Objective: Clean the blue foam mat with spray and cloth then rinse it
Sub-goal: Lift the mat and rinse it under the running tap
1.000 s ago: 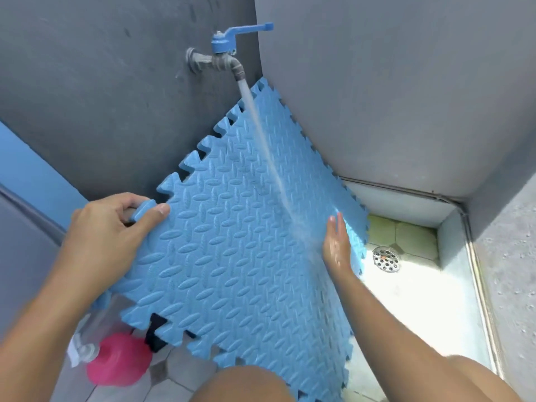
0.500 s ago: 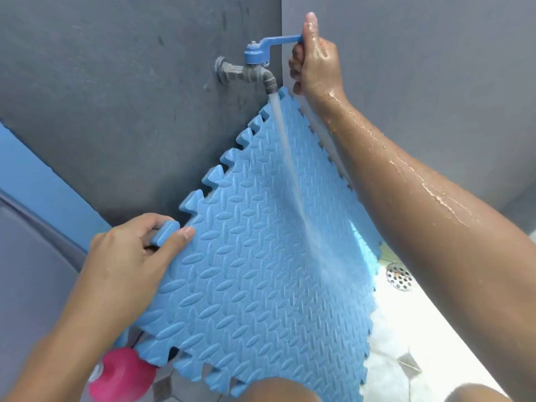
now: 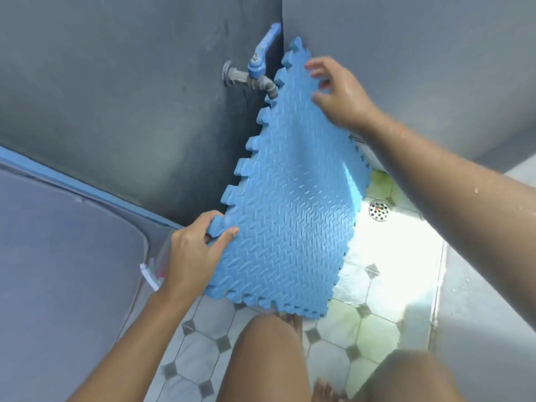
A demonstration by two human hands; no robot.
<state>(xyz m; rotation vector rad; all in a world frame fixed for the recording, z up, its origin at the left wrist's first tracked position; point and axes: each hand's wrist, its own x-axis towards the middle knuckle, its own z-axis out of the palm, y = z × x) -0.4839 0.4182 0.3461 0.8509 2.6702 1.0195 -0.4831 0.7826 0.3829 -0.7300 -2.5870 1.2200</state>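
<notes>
The blue foam mat (image 3: pixel 290 204) stood tilted in the corner of the grey walls, its long axis running from the near lower edge by the person's knees up and away to a toothed corner just beside the tap (image 3: pixel 255 74), from which no water ran. The left hand (image 3: pixel 194 256) pinched a low tab on the mat's left edge, thumb on the patterned face and fingers curled behind. The right hand (image 3: pixel 339 94) lay at the upper far end, fingers spread loosely over the top edge, touching the foam but not clearly clamped on it. That hand was the nearer to the tap and high corner. Any lift away, I judged, would pivot on the left hand's grip. The floor drain (image 3: pixel 379 210) sat to the right of the mat.
</notes>
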